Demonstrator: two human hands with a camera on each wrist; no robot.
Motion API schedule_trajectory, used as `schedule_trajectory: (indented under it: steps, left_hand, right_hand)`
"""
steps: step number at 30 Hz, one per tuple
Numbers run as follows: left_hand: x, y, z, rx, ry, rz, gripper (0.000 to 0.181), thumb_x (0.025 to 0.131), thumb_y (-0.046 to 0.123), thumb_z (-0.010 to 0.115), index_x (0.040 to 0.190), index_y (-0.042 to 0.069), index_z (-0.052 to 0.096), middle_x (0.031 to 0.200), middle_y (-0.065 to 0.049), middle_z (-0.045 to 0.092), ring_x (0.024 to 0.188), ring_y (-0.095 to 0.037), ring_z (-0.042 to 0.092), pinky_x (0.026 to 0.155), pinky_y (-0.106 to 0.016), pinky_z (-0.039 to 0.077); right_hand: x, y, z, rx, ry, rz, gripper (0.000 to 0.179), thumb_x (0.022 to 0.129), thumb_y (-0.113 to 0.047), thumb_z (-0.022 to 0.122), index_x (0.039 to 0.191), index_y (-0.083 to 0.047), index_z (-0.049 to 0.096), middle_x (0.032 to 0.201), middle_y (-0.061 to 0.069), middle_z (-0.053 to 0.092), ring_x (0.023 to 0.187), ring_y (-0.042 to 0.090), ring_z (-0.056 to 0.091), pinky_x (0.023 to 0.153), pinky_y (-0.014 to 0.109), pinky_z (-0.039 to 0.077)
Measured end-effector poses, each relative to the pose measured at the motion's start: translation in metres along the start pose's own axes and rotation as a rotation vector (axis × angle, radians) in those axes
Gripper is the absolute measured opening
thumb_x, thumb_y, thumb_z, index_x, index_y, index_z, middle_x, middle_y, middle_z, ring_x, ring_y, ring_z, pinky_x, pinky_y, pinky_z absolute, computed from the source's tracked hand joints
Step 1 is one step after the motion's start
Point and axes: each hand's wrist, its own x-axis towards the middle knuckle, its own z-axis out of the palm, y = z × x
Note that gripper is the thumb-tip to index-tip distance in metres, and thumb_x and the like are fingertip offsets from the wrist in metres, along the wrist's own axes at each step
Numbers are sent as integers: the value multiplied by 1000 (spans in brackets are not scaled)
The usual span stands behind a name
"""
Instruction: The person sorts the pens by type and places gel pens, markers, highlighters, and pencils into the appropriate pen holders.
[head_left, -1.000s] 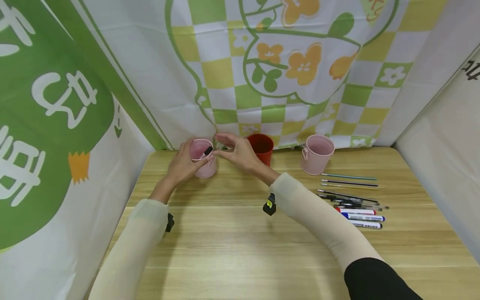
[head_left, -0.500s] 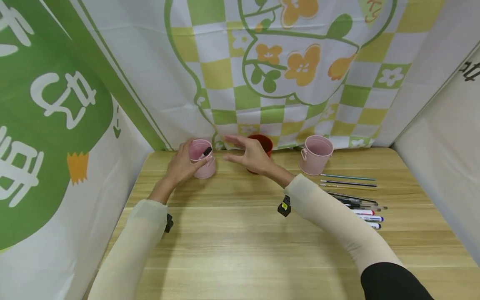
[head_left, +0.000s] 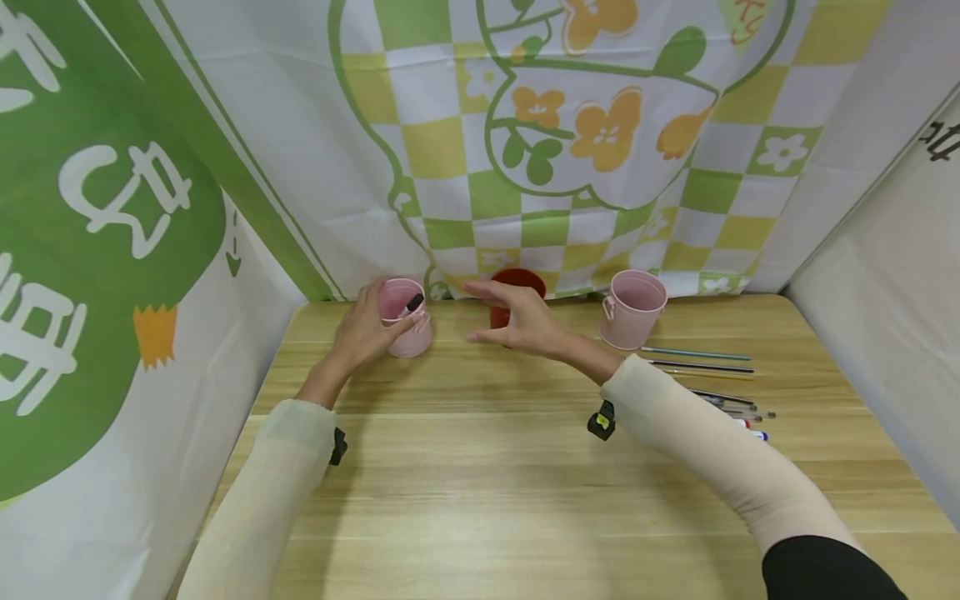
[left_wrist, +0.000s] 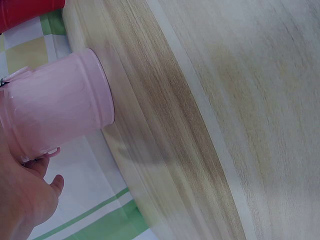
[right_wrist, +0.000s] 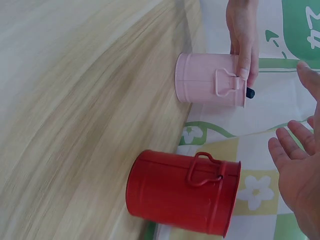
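- left hand grips a pink bucket up top, just left of the red bucket — black-capped marker leaning inside it
- right hand just kinda hangs near the red bucket — fingers spread

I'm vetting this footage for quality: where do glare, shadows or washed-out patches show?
Head: pale glare low on the table, soft shadow beside the left sleeve; left wrist: dim shadow near the pink bucket, table washed out toward upper right; right wrist: table pales toward upper left.
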Motion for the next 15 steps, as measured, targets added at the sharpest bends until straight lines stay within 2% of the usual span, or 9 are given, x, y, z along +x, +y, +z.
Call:
schedule_trajectory:
  steps: [11,15]
  left_hand:
    - [1,-1,1,-11,5,-11,100,79,69,65,154,16,25,146,-13,39,130,-38,44,98,-61,39]
    - [1,0,0,-12,4,-8,101,79,71,64,154,16,25,147,-13,39,131,-37,43,99,-61,38]
  right_hand:
    - [-20,-4,-15,-135,-72,-71,75,75,-24,86,140,-8,53,140,7,56,128,19,52,103,37,44]
    - [-27,-5,-20,-178,-86,-99,75,74,-27,87,139,-7,54,137,10,58,124,22,56,100,39,46]
